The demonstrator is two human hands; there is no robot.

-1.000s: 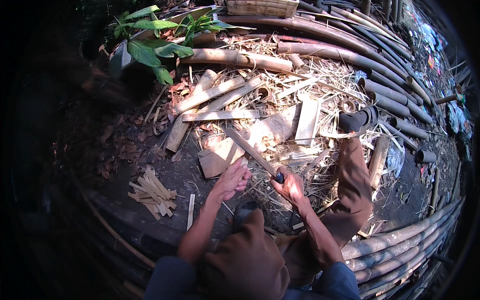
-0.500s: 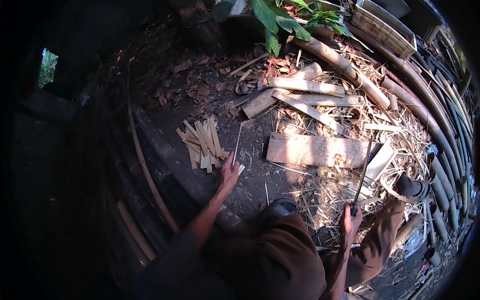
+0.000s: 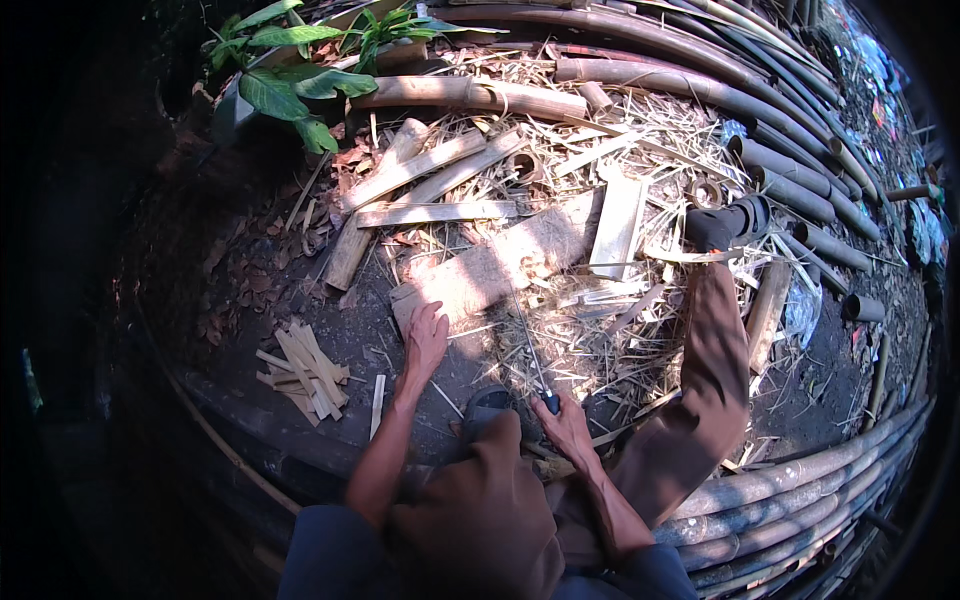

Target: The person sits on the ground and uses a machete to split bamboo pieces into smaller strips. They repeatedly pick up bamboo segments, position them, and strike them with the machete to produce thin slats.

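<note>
My left hand (image 3: 425,340) reaches forward with its fingers stretched out, empty as far as I can see. Its fingertips are at the near left end of a thick wooden board (image 3: 470,275) lying on the ground. In my right hand (image 3: 568,425) is the dark handle of a long thin-bladed knife (image 3: 532,355). The blade points away from me, its tip close to the board's near edge. Left of my left hand lies a loose pile of short pale bamboo strips (image 3: 312,370). A single strip (image 3: 377,405) rests apart, beside my left forearm.
Split bamboo pieces (image 3: 430,213) lie across a bamboo log (image 3: 350,250) beyond the board. A pale flat slat (image 3: 618,228) leans at the board's right end. Shavings (image 3: 560,345) litter the ground. Long bamboo poles (image 3: 770,490) lie at the lower right, others at the back.
My view has swung to the right. The thin strip has gone from my left hand, which has opened and moved to the board. My right hand has brought the knife inward, nearer my left.
</note>
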